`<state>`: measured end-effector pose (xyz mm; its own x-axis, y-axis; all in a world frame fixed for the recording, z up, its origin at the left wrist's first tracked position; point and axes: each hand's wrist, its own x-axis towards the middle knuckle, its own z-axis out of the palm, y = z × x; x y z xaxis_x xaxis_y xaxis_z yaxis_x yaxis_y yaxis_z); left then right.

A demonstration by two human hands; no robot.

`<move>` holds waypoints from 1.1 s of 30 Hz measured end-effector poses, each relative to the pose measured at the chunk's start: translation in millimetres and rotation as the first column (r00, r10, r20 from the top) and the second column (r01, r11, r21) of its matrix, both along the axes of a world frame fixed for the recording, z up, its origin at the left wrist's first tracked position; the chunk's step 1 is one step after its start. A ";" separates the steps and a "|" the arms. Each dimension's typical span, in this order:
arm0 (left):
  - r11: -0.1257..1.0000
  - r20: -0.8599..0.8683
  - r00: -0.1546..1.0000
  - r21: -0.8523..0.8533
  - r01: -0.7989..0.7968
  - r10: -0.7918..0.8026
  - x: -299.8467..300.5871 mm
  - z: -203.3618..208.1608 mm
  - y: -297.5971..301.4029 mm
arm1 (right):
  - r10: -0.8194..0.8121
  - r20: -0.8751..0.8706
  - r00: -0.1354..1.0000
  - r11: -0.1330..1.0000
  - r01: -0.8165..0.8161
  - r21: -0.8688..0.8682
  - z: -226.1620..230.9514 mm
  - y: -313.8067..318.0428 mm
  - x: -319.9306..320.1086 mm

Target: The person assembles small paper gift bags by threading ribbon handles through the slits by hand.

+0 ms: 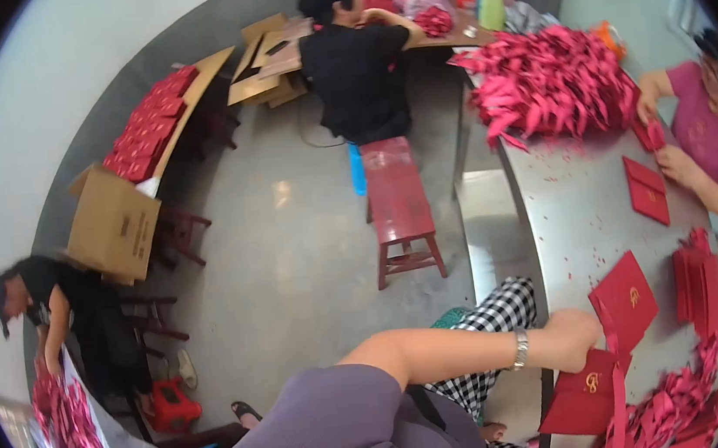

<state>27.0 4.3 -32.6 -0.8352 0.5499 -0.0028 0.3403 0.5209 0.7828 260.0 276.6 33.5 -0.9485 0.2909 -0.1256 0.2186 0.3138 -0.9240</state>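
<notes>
My left hand, with a metal watch on the wrist, reaches across to the table on the right. Its fingers are closed at the upper edge of a red pouch with a gold emblem; the fingertips are partly hidden. A red ribbon hangs down beside this pouch. Just beyond the hand, another red pouch with a gold mark lies on the metal table. A heap of red ribbons lies at the near right. My right hand does not show.
Across the table a person in pink handles a red piece near a flat red pouch. A large ribbon heap covers the table's far end. A red bench stands mid-floor. A cardboard box and two more people are around.
</notes>
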 end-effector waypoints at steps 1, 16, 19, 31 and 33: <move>1.000 0.011 1.000 -0.001 0.004 -0.004 -1.5 -2.3 2.1 | 0.243 -0.136 0.960 0.970 -0.239 0.046 -31.5 57.0 7.2; 0.995 -0.305 0.947 0.035 -0.097 0.103 1.9 -34.3 32.0 | -0.247 -0.674 0.696 0.950 0.037 -0.310 -22.6 -102.1 -89.7; 0.993 -0.340 0.934 0.092 -0.078 0.105 -5.3 -43.8 32.9 | -0.269 -0.580 0.769 0.923 0.035 -0.382 -18.3 -98.3 -97.4; 0.978 -0.387 0.919 0.208 0.003 0.080 8.7 -26.4 15.5 | -0.199 -0.882 0.427 0.170 -0.871 -0.460 -51.9 -83.8 -125.0; 0.979 -0.377 0.923 0.205 0.001 0.078 12.4 -24.4 11.2 | -0.092 -0.681 0.727 0.989 0.148 0.024 -38.6 -84.6 -103.7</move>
<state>39.4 15.4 -57.0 -0.7715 0.4733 0.4251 0.6159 0.3880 0.6857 156.4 191.9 -5.1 -0.7305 0.3900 0.5606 -0.4142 0.3995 -0.8178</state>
